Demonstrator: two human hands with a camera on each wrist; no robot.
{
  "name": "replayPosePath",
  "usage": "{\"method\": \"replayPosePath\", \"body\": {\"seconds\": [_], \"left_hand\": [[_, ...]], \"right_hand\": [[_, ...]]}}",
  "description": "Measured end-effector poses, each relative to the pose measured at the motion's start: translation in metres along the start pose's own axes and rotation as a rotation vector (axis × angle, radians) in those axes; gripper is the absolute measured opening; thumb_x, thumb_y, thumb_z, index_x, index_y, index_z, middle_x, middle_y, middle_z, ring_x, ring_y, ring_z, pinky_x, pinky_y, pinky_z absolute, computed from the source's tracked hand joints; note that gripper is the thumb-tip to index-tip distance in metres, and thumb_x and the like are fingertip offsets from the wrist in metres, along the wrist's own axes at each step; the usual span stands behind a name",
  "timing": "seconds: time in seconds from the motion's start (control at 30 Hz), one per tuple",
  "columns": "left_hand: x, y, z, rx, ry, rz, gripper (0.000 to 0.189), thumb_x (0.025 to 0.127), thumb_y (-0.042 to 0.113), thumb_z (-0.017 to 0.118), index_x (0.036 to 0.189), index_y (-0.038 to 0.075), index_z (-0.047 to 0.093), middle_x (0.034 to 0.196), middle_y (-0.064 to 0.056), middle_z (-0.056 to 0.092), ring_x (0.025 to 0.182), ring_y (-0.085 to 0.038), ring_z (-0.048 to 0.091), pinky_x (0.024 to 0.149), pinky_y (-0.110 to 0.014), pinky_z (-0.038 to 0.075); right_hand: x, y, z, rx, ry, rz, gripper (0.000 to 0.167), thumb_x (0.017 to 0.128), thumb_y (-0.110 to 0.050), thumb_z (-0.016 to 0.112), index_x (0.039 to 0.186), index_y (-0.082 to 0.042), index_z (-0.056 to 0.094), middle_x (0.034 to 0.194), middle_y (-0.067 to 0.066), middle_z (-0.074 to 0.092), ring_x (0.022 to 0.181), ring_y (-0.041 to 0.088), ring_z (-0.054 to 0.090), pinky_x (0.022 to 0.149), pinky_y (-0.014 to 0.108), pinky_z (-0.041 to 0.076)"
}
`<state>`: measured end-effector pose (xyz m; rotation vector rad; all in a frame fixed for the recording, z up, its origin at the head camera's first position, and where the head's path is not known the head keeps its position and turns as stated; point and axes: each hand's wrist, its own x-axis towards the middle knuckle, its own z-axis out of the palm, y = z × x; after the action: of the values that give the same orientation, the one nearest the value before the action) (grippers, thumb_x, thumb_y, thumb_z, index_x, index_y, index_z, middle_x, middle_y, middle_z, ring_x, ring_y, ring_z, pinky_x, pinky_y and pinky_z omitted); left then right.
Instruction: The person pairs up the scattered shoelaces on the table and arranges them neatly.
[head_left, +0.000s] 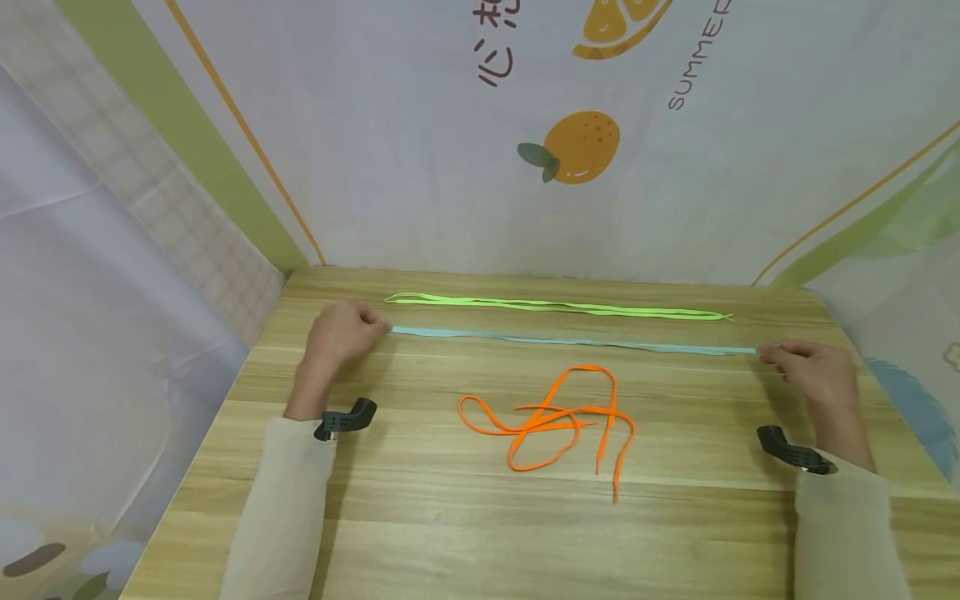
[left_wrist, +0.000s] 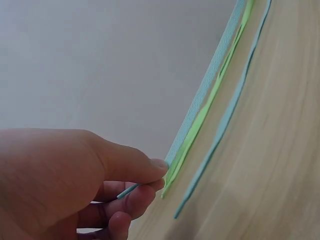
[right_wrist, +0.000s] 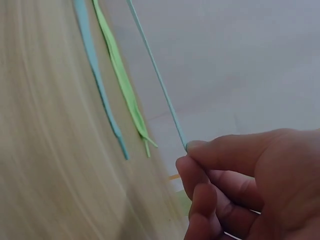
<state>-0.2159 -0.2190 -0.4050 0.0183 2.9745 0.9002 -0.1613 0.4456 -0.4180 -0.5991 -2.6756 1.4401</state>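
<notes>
A light blue shoelace (left_wrist: 205, 85) is stretched taut from side to side between both hands. My left hand (head_left: 341, 332) pinches one end between thumb and forefinger, and its tip pokes out behind the fingers. At the other end, the thumb and forefinger of my right hand (head_left: 817, 371) pinch the lace. A second light blue shoelace (right_wrist: 97, 75) lies straight on the table, its tips showing in the wrist views. Beyond it, green shoelace strands (head_left: 555, 306) lie side by side across the table. Nearer to me is a loosely looped orange shoelace (head_left: 570, 412).
The wooden table (head_left: 450, 542) ends at a white printed curtain (head_left: 405, 167) behind the green strands. More hanging cloth (head_left: 90, 275) stands along the left side. A black wrist camera (head_left: 347, 419) is on the left sleeve, another (head_left: 795, 452) on the right.
</notes>
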Motion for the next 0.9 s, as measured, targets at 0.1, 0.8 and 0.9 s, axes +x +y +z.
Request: {"method": "replayPosePath", "body": {"seconds": [0.1,0.8,0.9], "left_hand": [[0.002,-0.003,0.004,0.031,-0.004,-0.014,0.026,0.102,0.031,0.074,0.101,0.006,0.082,0.106,-0.014,0.078,0.084,-0.030,0.064,0.071,-0.042,0.049],[0.018,-0.016,0.028,0.054,-0.041,-0.096,0.027,0.100,0.034,0.072,0.087,0.011,0.080,0.086,-0.006,0.071,0.067,-0.022,0.058,0.055,-0.035,0.045],[0.017,-0.013,0.029,0.055,-0.044,-0.104,0.028,0.101,0.034,0.073,0.091,0.009,0.081,0.089,-0.008,0.073,0.067,-0.021,0.058,0.054,-0.033,0.044]], "right_hand": [[0.002,0.002,0.003,-0.061,-0.003,0.005,0.016,0.104,-0.038,0.076,0.090,-0.036,0.083,0.083,-0.032,0.061,0.082,0.003,0.056,0.072,0.022,0.048],[0.009,0.004,0.032,-0.273,0.034,-0.038,0.060,0.106,-0.042,0.069,0.134,0.011,0.070,0.140,0.032,0.066,0.131,0.047,0.057,0.079,0.028,0.042],[0.010,0.005,0.034,-0.276,0.038,-0.042,0.060,0.106,-0.042,0.069,0.133,0.011,0.071,0.138,0.032,0.067,0.130,0.049,0.058,0.079,0.029,0.043]]}}
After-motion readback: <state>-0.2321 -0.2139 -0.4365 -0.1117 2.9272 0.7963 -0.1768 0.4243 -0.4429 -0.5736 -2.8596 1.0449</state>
